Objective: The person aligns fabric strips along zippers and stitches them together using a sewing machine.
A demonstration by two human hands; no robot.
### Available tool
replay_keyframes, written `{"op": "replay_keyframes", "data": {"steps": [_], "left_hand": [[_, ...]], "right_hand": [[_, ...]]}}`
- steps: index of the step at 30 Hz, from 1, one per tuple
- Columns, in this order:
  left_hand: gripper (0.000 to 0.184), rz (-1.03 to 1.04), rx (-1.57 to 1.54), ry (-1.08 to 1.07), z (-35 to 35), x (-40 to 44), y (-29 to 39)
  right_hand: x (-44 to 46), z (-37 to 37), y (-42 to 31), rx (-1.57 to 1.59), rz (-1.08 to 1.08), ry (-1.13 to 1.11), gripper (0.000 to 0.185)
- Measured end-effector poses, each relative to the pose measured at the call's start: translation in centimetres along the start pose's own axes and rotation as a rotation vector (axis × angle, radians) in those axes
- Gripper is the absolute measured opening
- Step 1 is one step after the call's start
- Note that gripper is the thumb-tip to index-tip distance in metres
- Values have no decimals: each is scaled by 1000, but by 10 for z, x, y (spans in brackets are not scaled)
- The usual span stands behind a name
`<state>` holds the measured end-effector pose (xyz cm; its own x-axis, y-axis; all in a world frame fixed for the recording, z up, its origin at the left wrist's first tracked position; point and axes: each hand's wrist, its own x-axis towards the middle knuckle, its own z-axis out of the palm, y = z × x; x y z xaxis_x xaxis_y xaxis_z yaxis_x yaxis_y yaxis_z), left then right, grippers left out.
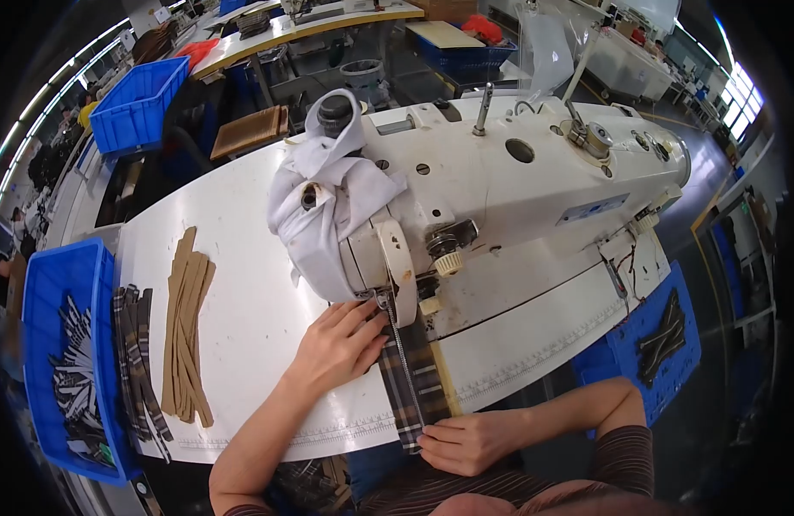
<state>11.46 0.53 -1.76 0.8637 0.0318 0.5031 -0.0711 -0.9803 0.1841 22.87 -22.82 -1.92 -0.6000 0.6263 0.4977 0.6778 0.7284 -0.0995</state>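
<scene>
A dark plaid strip (411, 378) with a zipper (404, 361) along it runs from under the presser foot of the white sewing machine (491, 172) toward the table's front edge. My left hand (341, 344) lies by the needle area, its fingertips on the plaid strip's left side near the foot. At the front end, my right hand (465, 440) pinches the strip and zipper between thumb and fingers. A yellowish edge shows along the strip's right side. White cloth (328, 189) is wrapped around the machine's head.
Tan strips (187, 335) and plaid strips (139, 361) lie on the left of the white table (251, 344). Beyond them stands a blue bin (113, 361) of zippers. Small scissors (616, 277) lie at right, above a blue tray (680, 344) holding dark strips.
</scene>
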Motion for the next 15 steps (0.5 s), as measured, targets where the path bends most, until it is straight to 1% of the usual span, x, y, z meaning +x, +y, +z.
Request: {"op": "replay_keyframes", "data": {"steps": [2,5,7,8,10,11,13,15], "left_hand": [[28,-25,-23,10,-1,1,2],[27,24,-5,37,2,0,1],[25,-61,34,-30,3,-1,-1],[25,-61,31,-31,0,0,0],[24,62,88,28,-3,2,2],[24,61,85,28,1,0,0],[33,-3,49,56,9,-6,-6],[32,6,68,37,8,-8,-3]], "right_hand": [[1,-2,4,-6,3,-6,19],[1,-4,15,-19,7,-17,19],[2,-4,20,-19,9,-22,19],[2,-3,23,-26,7,-9,20],[2,-2,30,-34,2,0,20],[2,-1,33,-30,2,1,20],[2,-1,39,-23,5,-1,19],[5,-3,46,-45,-7,-6,19]]}}
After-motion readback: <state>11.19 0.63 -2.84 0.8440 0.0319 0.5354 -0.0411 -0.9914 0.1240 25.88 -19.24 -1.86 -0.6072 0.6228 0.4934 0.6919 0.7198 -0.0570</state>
